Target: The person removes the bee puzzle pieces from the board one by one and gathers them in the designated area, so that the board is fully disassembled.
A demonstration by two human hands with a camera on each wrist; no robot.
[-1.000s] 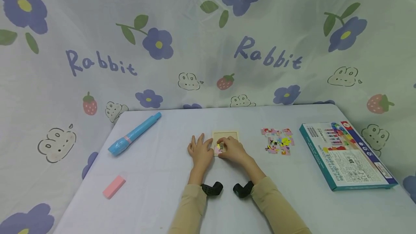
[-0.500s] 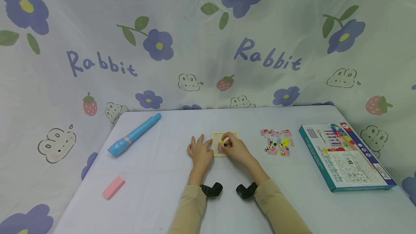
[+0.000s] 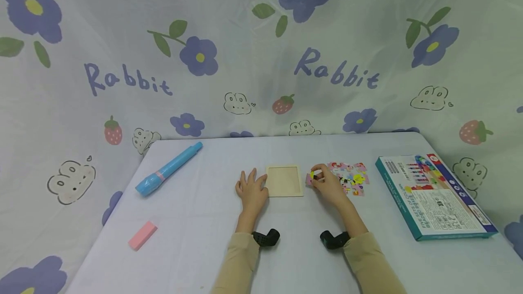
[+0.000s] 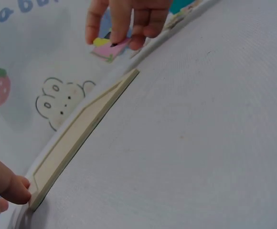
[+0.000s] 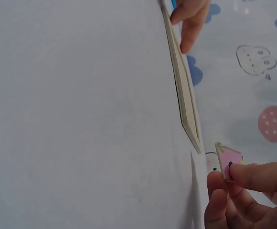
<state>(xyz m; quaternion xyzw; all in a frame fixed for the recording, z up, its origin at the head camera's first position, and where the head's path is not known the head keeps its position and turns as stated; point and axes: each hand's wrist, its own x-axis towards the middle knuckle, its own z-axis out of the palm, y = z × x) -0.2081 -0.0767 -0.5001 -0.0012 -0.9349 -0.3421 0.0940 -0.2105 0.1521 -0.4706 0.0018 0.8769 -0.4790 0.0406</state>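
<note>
Fingers point(image 3: 318, 177) of the right hand point(image 3: 327, 186) pinch a puzzle piece point(image 3: 312, 176) between the empty wooden tray point(image 3: 284, 180) and loose pieces point(image 3: 350, 178), while the left hand point(image 3: 251, 189) lies spread on the counter point(image 3: 196, 221), touching the tray's left edge.

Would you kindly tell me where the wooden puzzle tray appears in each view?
Head: wooden puzzle tray at table centre, between both hands.
Left wrist: thin edge running diagonally, lower left to upper centre.
Right wrist: edge-on, upper right.
Shared landmark: the left hand at its side.
</note>
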